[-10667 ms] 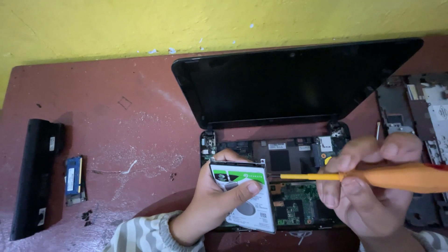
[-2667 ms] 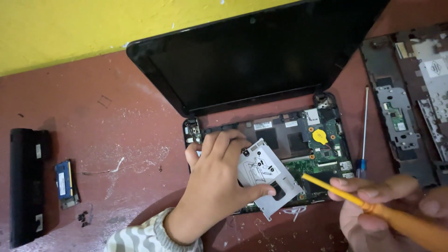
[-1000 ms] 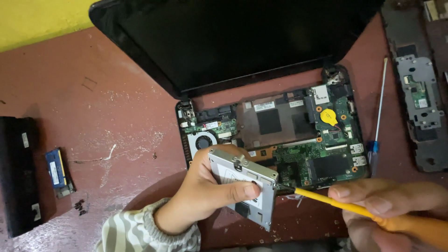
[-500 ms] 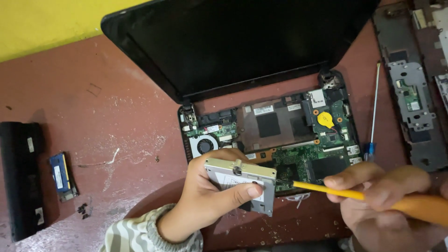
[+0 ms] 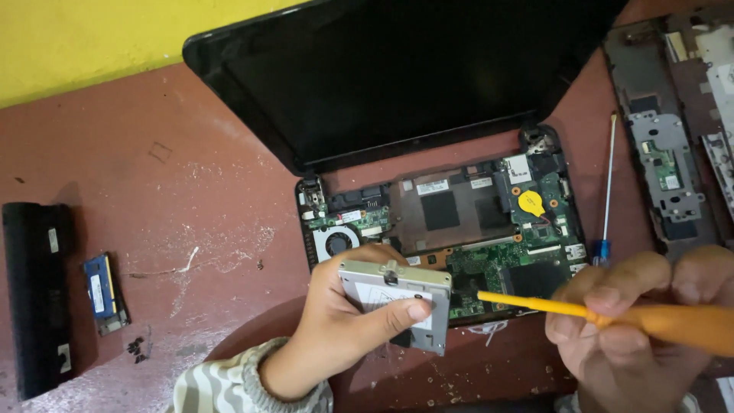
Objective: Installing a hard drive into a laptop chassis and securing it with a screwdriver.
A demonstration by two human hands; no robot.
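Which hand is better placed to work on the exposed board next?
Right. The right hand holds the orange screwdriver, tip at the laptop motherboard. The left hand is occupied gripping the drive in its metal caddy.

The laptop's dark, blank rectangular screen [image 5: 397, 76] stands tilted back behind its exposed board [image 5: 474, 229].

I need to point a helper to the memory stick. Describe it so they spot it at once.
Start at the long black battery lying at the table's left edge. Just right of it, apart from it, lies the memory stick: a small flat blue board with a pale label. A few tiny dark screws sit below it; nothing else there is blue.
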